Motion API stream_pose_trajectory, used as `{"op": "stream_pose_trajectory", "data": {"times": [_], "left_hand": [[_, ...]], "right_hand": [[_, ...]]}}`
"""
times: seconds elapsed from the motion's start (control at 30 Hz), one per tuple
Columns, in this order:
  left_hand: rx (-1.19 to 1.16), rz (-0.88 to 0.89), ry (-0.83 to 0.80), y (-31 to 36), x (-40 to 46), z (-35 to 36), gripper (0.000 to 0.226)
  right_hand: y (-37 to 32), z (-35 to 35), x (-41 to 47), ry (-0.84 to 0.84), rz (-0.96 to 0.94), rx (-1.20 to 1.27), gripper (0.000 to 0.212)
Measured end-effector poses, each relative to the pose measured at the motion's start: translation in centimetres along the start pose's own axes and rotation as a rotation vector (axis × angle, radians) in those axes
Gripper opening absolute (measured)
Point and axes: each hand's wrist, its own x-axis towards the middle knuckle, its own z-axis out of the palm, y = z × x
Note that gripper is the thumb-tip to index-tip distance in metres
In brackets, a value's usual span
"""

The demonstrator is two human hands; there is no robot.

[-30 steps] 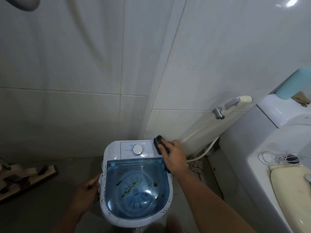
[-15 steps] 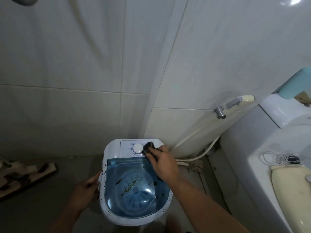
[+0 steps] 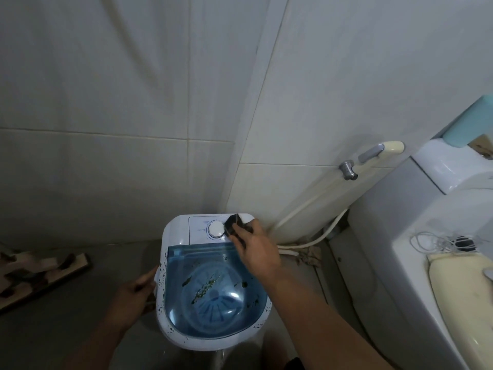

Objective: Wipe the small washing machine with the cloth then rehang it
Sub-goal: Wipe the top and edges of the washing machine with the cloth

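The small white washing machine (image 3: 176, 231) stands on the floor in the wall corner, with a clear blue lid (image 3: 213, 289) spotted with dark specks and a white dial (image 3: 216, 229) on its rear panel. My right hand (image 3: 257, 249) presses a dark cloth (image 3: 234, 227) on the rear panel, just right of the dial. My left hand (image 3: 133, 295) grips the machine's left side near the rim.
A toilet (image 3: 416, 236) and its cream seat (image 3: 458, 297) stand close on the right. A bidet sprayer (image 3: 378, 152) hangs on the wall, its hose (image 3: 306, 243) running down behind the machine. A wooden rack (image 3: 40, 273) lies on the floor at left.
My right hand has slid the cloth leftward from the machine's rear right corner to beside the dial. The left hand keeps its hold on the left side.
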Motion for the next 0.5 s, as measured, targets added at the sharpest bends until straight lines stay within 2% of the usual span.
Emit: {"op": "stream_pose_trajectory", "data": {"times": [0.1, 0.17, 0.23, 0.33, 0.4, 0.5], "left_hand": [[0.022, 0.001, -0.013, 0.1, -0.3, 0.0, 0.039], [0.024, 0.006, -0.007, 0.1, -0.3, 0.1, 0.038], [0.015, 0.005, -0.002, 0.0, -0.4, 0.2, 0.039], [0.027, 0.004, 0.006, 0.1, -0.4, 0.3, 0.039], [0.035, 0.000, 0.000, 0.2, -0.2, 0.1, 0.039], [0.066, 0.005, -0.008, 0.3, 0.0, 0.0, 0.038]], "right_hand": [[1.0, -1.3, 0.6, -0.124, 0.136, 0.421, 0.045], [2.8, -2.3, 1.9, 0.016, 0.306, 0.557, 0.053], [5.2, -2.3, 2.8, 0.147, 0.443, 0.582, 0.059], [5.9, -1.2, 2.5, 0.089, 0.431, 0.498, 0.064], [4.5, -0.9, 1.4, 0.050, 0.433, 0.495, 0.057], [3.6, -1.1, 0.0, 0.092, 0.452, 0.496, 0.043]]}}
